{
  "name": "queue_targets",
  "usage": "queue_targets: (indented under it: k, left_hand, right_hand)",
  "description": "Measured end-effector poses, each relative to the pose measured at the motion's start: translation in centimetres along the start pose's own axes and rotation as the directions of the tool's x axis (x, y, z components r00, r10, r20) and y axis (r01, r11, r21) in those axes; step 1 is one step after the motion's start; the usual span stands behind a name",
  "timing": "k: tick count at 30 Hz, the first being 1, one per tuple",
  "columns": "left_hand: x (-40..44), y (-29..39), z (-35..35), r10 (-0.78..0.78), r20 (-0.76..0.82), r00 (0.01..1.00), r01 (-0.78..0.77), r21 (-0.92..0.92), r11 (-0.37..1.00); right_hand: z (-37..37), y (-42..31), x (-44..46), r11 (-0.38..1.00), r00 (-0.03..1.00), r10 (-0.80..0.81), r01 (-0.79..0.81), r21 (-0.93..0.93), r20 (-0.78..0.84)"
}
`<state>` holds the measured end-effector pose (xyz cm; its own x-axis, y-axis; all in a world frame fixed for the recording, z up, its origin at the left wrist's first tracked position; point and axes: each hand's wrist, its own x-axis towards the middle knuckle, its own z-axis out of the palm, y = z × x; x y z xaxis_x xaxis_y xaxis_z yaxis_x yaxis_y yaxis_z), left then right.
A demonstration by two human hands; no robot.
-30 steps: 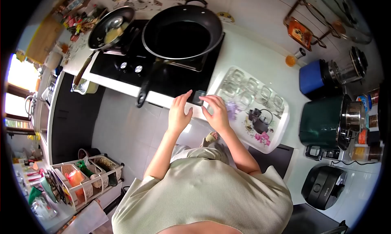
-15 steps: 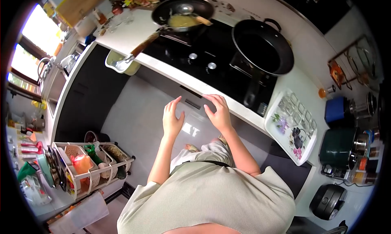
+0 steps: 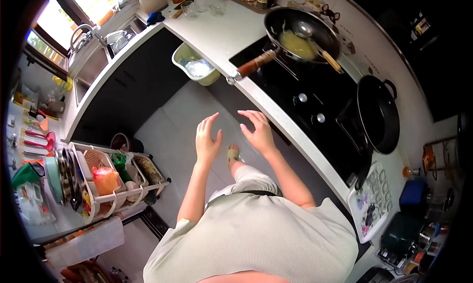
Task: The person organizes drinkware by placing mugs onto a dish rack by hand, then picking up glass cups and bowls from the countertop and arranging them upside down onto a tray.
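Note:
My left hand [image 3: 208, 139] is raised in front of my body, palm turned inward, fingers stretched and thumb apart. Facing it, my right hand [image 3: 258, 132] is held the same way, nearer the counter edge. Both hold nothing and touch nothing. Beyond them on the black gas stove [image 3: 308, 105] sits a wok [image 3: 276, 24] with a wooden handle. Yellowish liquid [image 3: 297, 46] lies in it, along with a ladle [image 3: 329, 60] whose wooden handle leans over the rim. A second black pan [image 3: 378, 115], dark inside, rests on the other burner.
A pale green bin [image 3: 206, 77] hangs at the counter edge. At left stands a white rack [image 3: 114, 197] with bagged food. A floral tray [image 3: 369, 209] with glasses lies right of the stove. The sink [image 3: 92, 68] is far left; glass cups [image 3: 202, 4] stand on the counter.
My view and body have turned left, so the stove, wok and pan now appear farther right. One foot has stepped forward. Both hands keep nearly the same pose and stay free.

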<state>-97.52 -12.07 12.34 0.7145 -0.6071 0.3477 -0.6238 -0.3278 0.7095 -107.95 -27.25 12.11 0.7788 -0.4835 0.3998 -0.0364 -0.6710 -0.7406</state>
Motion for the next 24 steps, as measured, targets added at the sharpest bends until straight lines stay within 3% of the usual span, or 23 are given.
queue_targets:
  k: [4, 7, 9, 11, 16, 24]
  left_hand:
    - [5.4, -3.1, -0.6, 0.013, 0.021, 1.0, -0.013, -0.009, 1.0]
    - [10.0, -4.7, -1.2, 0.042, 0.061, 0.997, -0.041, -0.007, 0.999]
    - [12.9, -5.7, -1.6, 0.049, 0.038, 0.998, -0.049, -0.021, 0.999]
    - [15.2, -6.6, -1.9, 0.047, 0.032, 0.998, -0.045, -0.04, 0.998]
    - [19.4, -9.7, -1.9, 0.022, 0.06, 0.998, -0.015, -0.108, 0.994]
    - [27.1, -16.6, -3.4, 0.158, 0.165, 0.973, -0.135, -0.142, 0.981]
  right_hand:
    - [4.0, 1.9, 5.2, 0.998, 0.99, 0.05, -0.054, 0.032, 0.136]
    - [6.0, 2.7, 8.9, 0.995, 0.987, 0.1, -0.1, -0.003, 0.127]
    - [6.8, 2.9, 11.5, 0.988, 0.994, 0.084, -0.092, 0.121, 0.073]
    - [8.0, 4.0, 13.7, 0.994, 1.0, -0.003, 0.005, 0.109, -0.014]
    - [9.7, 4.7, 17.7, 0.992, 0.993, 0.101, -0.096, 0.084, -0.059]
    - [14.1, 5.8, 21.7, 0.967, 0.926, 0.255, -0.25, 0.055, -0.279]
